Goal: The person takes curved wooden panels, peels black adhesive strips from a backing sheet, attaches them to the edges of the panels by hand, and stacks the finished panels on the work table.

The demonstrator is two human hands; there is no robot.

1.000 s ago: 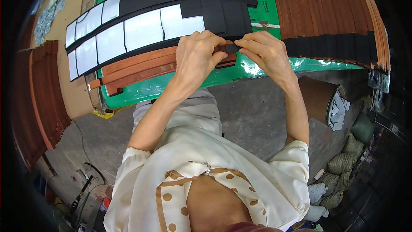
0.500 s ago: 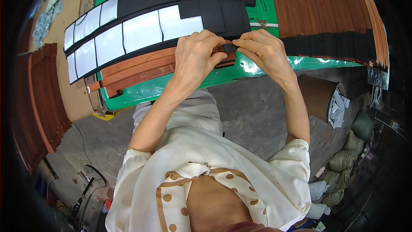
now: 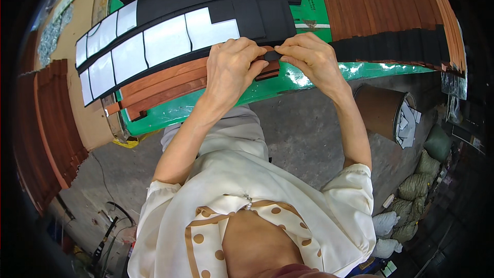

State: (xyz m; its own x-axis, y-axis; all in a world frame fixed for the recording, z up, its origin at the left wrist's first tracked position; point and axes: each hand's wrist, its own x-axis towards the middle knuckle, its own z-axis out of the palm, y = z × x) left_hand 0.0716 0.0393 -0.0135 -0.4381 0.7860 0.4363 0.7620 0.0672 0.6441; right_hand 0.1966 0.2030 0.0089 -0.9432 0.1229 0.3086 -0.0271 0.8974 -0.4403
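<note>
Over a green bench, the left hand and right hand meet, fingers pinching a small black strip between them, just above the wood slats. Black sheets with white panels lie behind the slats.
</note>
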